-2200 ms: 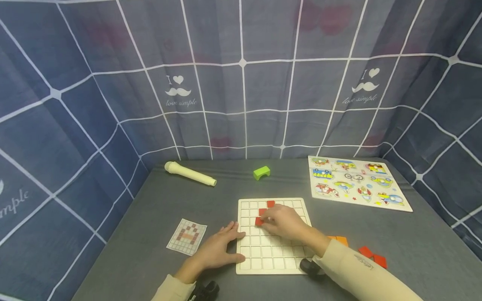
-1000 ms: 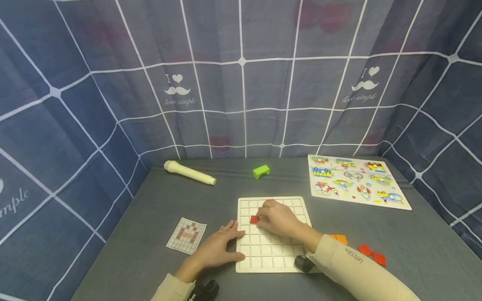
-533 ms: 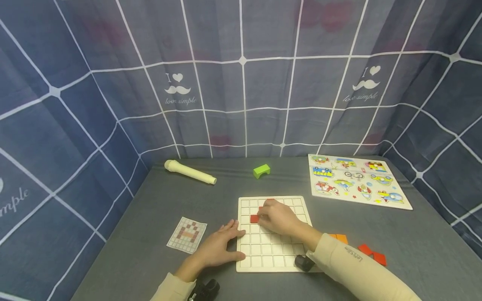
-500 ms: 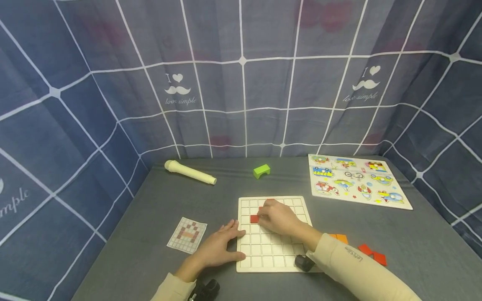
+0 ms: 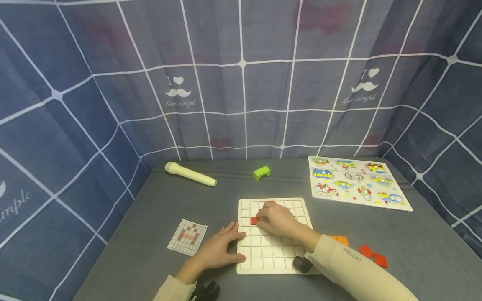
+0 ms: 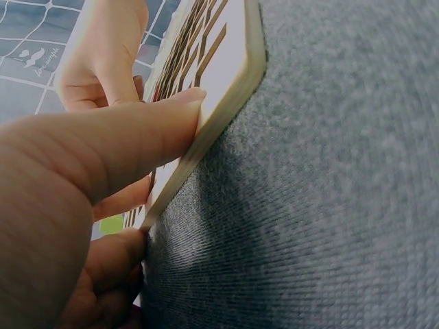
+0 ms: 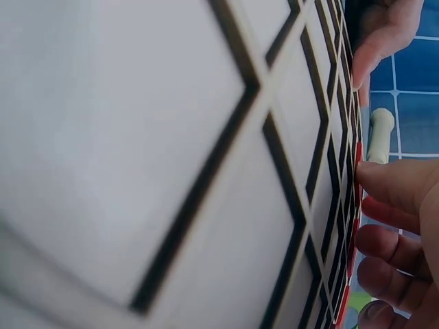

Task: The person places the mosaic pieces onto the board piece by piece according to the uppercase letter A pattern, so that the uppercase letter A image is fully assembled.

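A cream wooden board with a square grid lies flat on the dark table. My left hand rests on its left edge; in the left wrist view the thumb lies on the rim. Over the upper rows, my right hand holds a red square tile between thumb and fingertips, down at the grid surface. In the right wrist view the thumb tip touches red at the board's far side. More red tiles sit higher on the grid, partly hidden by the hand.
A printed pattern card lies left of the board. Loose red tiles and orange tiles lie at the right. Behind stand a cream toy microphone, a green arch block and a vehicle puzzle board.
Since the earliest frame the right hand has moved slightly left with the red tile, which shifted one short step left. Over the last second both hands hold nearly still.
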`<state>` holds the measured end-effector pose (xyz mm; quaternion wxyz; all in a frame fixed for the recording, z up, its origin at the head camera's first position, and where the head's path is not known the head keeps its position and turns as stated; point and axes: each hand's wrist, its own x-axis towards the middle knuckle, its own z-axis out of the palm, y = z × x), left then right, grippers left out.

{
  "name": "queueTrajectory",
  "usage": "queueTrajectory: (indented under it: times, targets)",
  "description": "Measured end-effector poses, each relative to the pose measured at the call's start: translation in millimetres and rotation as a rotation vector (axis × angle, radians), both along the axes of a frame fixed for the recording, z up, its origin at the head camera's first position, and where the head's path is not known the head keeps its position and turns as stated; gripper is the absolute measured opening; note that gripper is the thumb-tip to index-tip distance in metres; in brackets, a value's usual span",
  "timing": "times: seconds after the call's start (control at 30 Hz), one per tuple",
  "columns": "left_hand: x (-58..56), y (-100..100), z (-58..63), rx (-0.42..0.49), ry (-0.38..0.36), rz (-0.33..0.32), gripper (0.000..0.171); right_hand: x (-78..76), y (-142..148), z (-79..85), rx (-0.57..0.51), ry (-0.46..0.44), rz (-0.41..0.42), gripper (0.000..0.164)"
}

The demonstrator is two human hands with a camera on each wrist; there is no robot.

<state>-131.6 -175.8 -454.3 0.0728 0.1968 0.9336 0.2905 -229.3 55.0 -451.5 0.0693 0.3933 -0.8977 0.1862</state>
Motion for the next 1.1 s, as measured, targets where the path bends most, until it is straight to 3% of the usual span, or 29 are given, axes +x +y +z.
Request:
queueTrajectory:
  times: [0.6,0.77,0.9,1.03,1.1]
  targets:
    - [1.5,0.9,1.7,0.005,-0.004,0.0,0.068,1.2,-5.5,1.4,0.035,-0.029,-0.021,0.015]
    - [1.0,0.3,0.0,0.006,0.001,-0.003,0.067,3.0,-1.3,3.1,0.031,-0.041,-0.046,0.024]
    - [1.7,1.5,-1.1,0.011,-0.01,-0.013,0.067,10.8,25.2,15.6,-0.015,-0.026,-0.066,0.031]
    - [2.3,1.0,-0.3,0.018,-0.006,-0.015,0.067,21.2,80.3,33.1,-0.052,0.036,-0.104,0.029]
    - [2.3,-0.7,0.9,0.018,-0.007,-0.01,0.068,26.1,112.3,38.2,-0.066,0.053,-0.161,0.028]
